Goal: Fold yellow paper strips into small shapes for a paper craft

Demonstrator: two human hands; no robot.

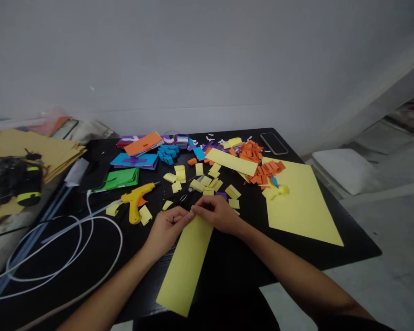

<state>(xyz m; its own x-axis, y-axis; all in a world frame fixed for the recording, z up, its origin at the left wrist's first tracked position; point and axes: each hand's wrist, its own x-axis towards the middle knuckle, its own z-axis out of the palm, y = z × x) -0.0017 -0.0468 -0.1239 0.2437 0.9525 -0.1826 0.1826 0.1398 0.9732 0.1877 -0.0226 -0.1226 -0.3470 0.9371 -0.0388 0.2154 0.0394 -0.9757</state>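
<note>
A long yellow paper strip (pixel 186 264) slants toward me over the front edge of the black table. At its far end, my left hand (pixel 169 227) pinches it between thumb and fingers. Right beside it, my right hand (pixel 219 214) is closed on the same end, thumb tips nearly touching. The fingers hide how that end is folded. Just beyond my hands lie several small folded yellow paper pieces (pixel 207 181) and a pair of scissors (pixel 184 197), partly covered. To the left rests a yellow glue gun (pixel 135 202).
Orange paper pieces (pixel 250 151), another yellow strip (pixel 232 161) and a large yellow sheet (pixel 300 197) lie to the right. A phone (pixel 274 143) sits at the back corner. Green (pixel 122 178) and blue paper stacks (pixel 134 161) are left. White cables (pixel 81 230) loop across the left side.
</note>
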